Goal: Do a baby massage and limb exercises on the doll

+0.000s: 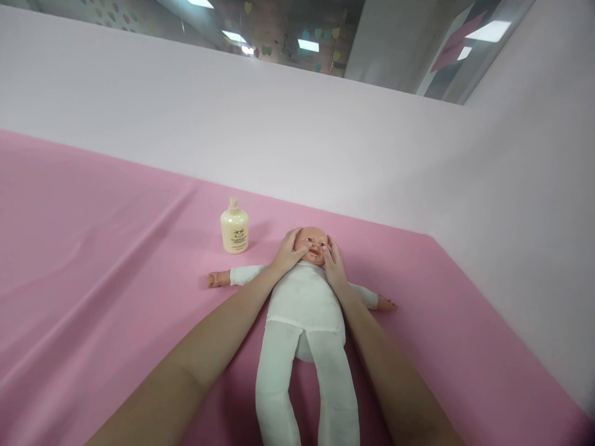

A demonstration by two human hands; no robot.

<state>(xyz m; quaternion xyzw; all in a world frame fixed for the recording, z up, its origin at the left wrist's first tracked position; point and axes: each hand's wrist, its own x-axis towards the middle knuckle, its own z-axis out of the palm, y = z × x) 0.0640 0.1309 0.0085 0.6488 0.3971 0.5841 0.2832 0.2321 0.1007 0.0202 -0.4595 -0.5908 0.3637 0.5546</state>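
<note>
A baby doll (307,297) with a soft white cloth body lies on its back, arms out to both sides and legs toward me. My left hand (289,252) cups the left side of its head, with the thumb on the cheek near the mouth. On the opposite side, my right hand (334,260) holds the head the same way, its thumb on the other cheek. The fingers of both hands curve around the head and are partly hidden behind it.
A pale yellow pump bottle (235,230) stands upright to the left of the doll's head. Under everything is a pink cover (116,248), creased at the left. A white wall (279,142) rises behind, with a window (385,49) above it.
</note>
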